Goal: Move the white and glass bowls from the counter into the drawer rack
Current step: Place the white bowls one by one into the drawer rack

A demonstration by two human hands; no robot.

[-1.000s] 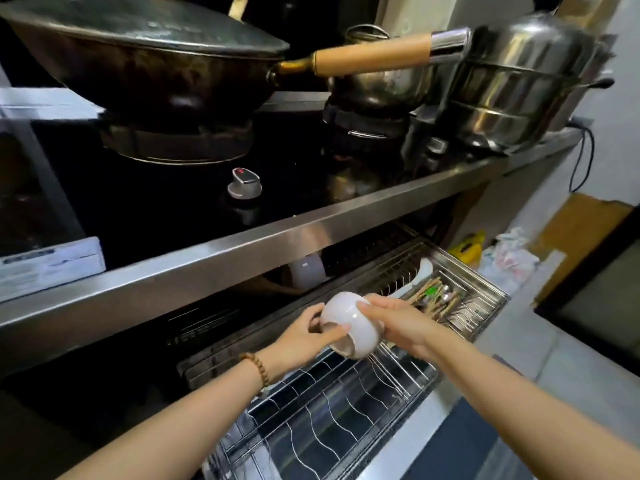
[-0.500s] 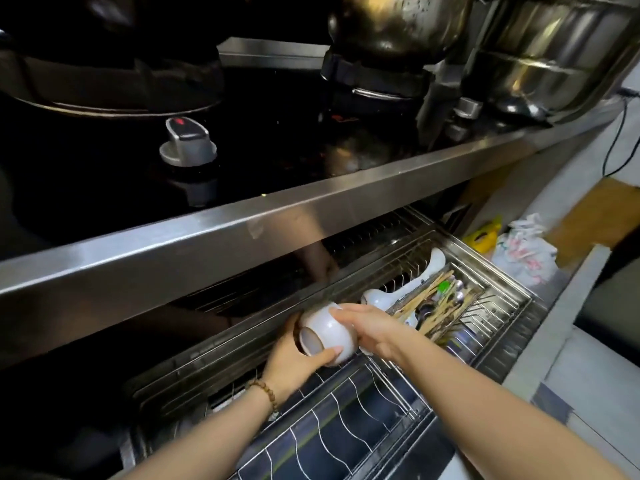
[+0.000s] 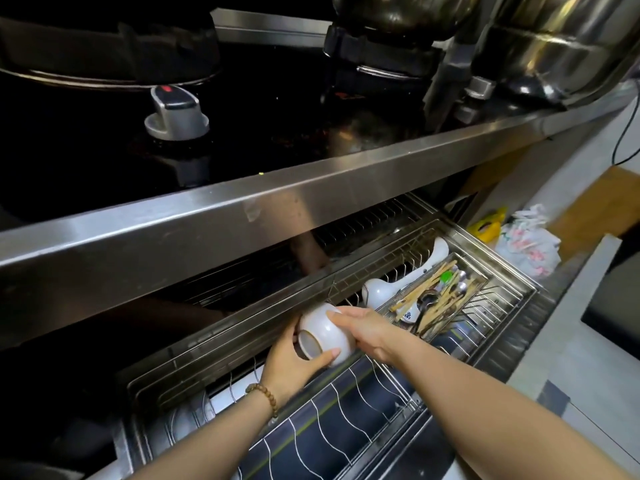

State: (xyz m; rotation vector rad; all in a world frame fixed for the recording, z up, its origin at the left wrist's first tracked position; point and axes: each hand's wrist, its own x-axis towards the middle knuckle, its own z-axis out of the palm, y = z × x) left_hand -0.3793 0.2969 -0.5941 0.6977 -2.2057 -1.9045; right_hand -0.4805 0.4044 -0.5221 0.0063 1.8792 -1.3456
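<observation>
No text, label or number can be read anywhere here.

Counter (image 3: 263, 206): steel front edge running across the view, a black glass hob top behind it.
On the counter: a grey knob (image 3: 176, 112) near the left, dark burner rings and steel pots (image 3: 554, 46) along the back edge.
Drawer rack (image 3: 346, 420): pulled out below the counter's front edge, wire dividers bare at the near side.
On the rack: white ladle (image 3: 398, 282) and a cutlery tray (image 3: 440, 303) with chopsticks and spoons toward the right end.
</observation>
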